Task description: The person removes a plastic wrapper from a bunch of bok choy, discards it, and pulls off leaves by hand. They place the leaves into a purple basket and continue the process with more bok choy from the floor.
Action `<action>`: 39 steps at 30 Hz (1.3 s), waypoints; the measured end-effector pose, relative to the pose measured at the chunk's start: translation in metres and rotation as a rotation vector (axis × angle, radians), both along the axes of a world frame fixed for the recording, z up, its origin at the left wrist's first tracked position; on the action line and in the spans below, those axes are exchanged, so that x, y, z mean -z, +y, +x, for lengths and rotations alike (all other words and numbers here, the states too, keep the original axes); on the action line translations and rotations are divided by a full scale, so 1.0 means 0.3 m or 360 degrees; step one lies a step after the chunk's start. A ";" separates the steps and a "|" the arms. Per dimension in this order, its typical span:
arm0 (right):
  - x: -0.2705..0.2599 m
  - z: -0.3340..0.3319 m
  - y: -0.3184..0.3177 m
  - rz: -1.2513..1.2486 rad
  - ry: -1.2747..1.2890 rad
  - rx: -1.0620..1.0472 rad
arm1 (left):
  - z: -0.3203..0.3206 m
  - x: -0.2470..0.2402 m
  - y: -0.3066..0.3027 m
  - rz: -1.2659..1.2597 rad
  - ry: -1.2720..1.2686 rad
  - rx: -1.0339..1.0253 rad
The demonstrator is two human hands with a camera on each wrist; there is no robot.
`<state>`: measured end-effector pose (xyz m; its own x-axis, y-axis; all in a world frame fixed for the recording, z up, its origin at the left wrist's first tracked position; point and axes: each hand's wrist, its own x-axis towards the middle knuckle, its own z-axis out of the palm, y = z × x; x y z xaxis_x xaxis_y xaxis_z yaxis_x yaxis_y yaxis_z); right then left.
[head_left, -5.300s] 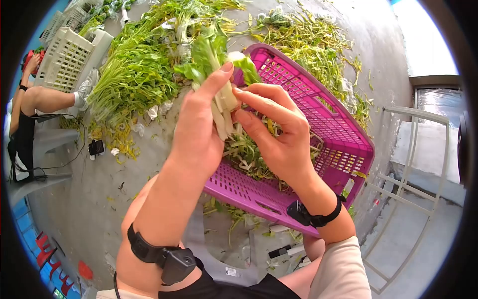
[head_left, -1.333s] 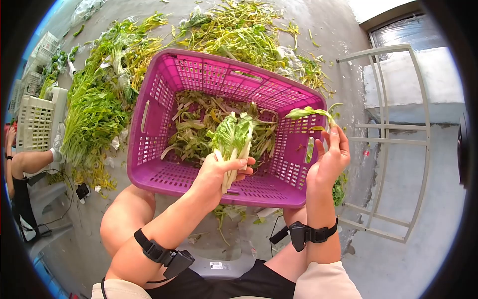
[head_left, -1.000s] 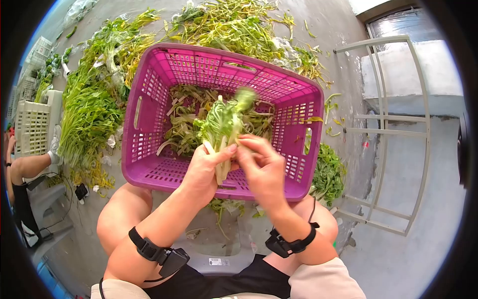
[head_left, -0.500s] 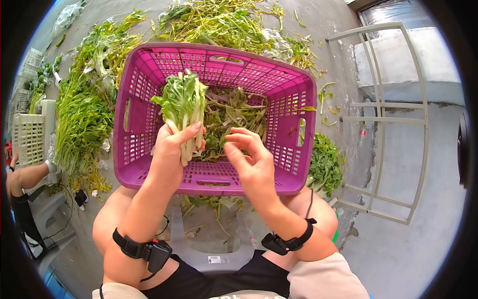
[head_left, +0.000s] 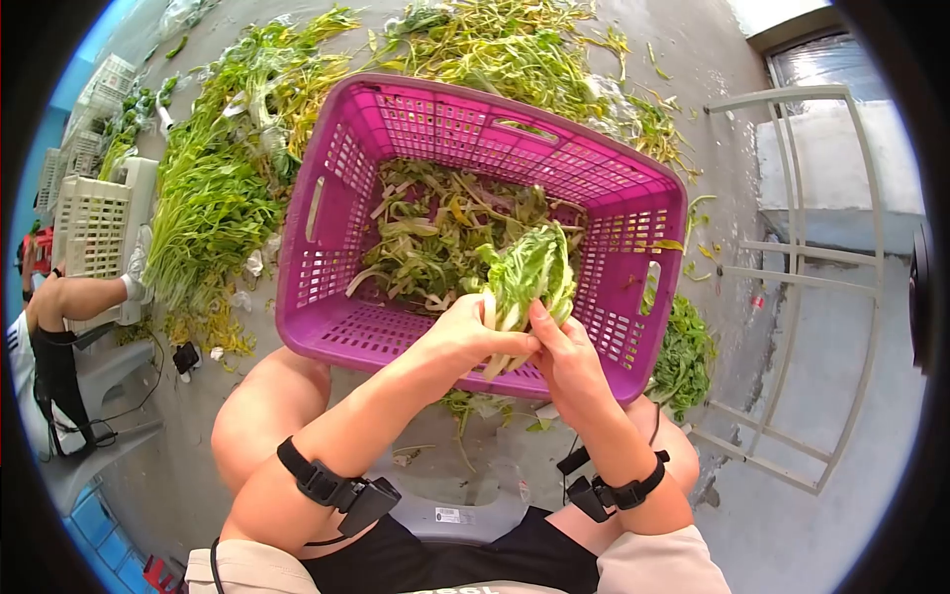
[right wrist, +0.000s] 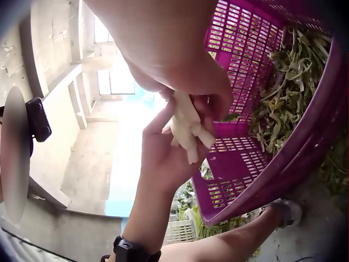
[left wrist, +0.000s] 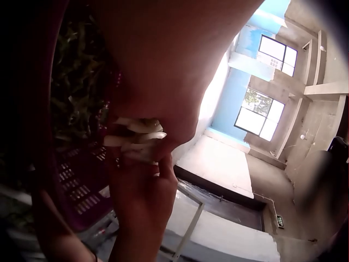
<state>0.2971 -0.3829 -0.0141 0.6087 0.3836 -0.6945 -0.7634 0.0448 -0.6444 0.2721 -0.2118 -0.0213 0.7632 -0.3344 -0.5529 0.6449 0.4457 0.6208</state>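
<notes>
Both hands meet at a small bunch of leafy greens [head_left: 534, 269] over the near right part of a purple crate [head_left: 336, 342]. The left hand [head_left: 473, 332] grips the pale stems from the left. From the right, the right hand [head_left: 571, 361] pinches the same bunch, thumb against its front. In the left wrist view white stem ends [left wrist: 144, 134] show between the hands. Thick pale stems [right wrist: 188, 128] stick out of the grip in the right wrist view. Wilted leaves and stalks [head_left: 435, 238] cover the crate's bottom.
Long green stalks [head_left: 208, 208] are heaped on the floor at left, yellowed ones [head_left: 515, 49] behind the crate. More greens [head_left: 683, 356] lie right of it. A metal frame [head_left: 792, 277] stands at far right, white crates [head_left: 94, 223] at far left beside another person's leg [head_left: 89, 297].
The left hand has carried the bunch from the crate's left side to the right. The right hand, apart from it half a second ago, now holds it too.
</notes>
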 end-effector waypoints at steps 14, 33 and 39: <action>-0.088 0.043 -0.056 0.0063 -0.0294 -0.0857 | -0.025 -0.001 0.048 -0.0398 -0.0039 0.0146; 0.457 0.671 0.191 -0.1182 -0.1385 -0.2178 | 0.064 -0.134 0.527 -0.0280 -0.0535 -0.1164; 0.950 0.516 0.380 -0.1255 -0.1228 -0.2400 | 0.070 -0.133 0.527 -0.0077 -0.0237 -0.1472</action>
